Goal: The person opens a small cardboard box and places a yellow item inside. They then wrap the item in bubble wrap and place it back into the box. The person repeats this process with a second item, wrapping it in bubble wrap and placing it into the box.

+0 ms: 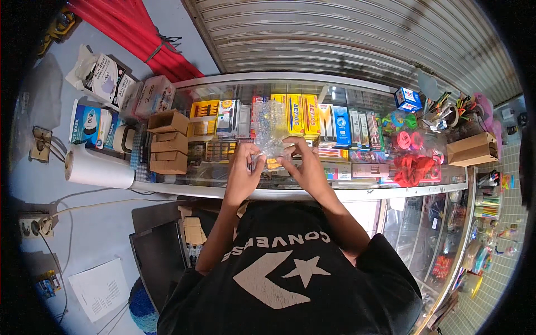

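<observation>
A strip of clear bubble wrap (269,125) lies over the glass counter top, with a small yellow-orange item (273,163) showing at its near end. My left hand (245,170) grips the left side of that end, fingers curled. My right hand (301,167) holds the right side, thumb and index finger bent onto the wrap beside the yellow item. Beneath and beyond the wrap, rows of yellow, white and blue boxes (296,114) show at the glass.
Folded brown cartons (168,156) and a white paper roll (99,171) sit at the left. A red mesh bundle (412,170), a brown box (472,150) and a pen holder (438,114) stand at the right. The counter's front edge (357,194) runs near my body.
</observation>
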Tool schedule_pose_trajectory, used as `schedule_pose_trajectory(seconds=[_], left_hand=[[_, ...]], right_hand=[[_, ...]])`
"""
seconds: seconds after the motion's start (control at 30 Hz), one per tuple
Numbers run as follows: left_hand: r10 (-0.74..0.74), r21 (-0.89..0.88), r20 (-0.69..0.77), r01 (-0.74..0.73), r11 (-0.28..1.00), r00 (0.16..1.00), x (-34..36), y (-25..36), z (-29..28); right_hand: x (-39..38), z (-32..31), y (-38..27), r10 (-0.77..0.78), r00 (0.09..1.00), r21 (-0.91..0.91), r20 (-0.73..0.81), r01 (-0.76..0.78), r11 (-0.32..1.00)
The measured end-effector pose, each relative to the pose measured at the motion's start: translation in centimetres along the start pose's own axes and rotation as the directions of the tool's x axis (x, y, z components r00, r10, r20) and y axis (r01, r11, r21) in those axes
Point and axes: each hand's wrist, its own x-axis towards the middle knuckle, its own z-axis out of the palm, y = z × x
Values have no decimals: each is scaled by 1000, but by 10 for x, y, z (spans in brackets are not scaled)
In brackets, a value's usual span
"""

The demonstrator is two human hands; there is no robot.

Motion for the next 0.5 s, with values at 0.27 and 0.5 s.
schedule_pose_trajectory(seconds=[0.27, 0.5], left_hand=[[-27, -11, 57, 28, 1000, 998, -5, 11, -5], [-72, -79, 36, 75, 994, 997, -4, 2, 1]], right_hand=[[-1, 10, 12, 84, 996, 119, -36, -80, 990], [-1, 14, 2, 269, 963, 146, -31, -261, 954]])
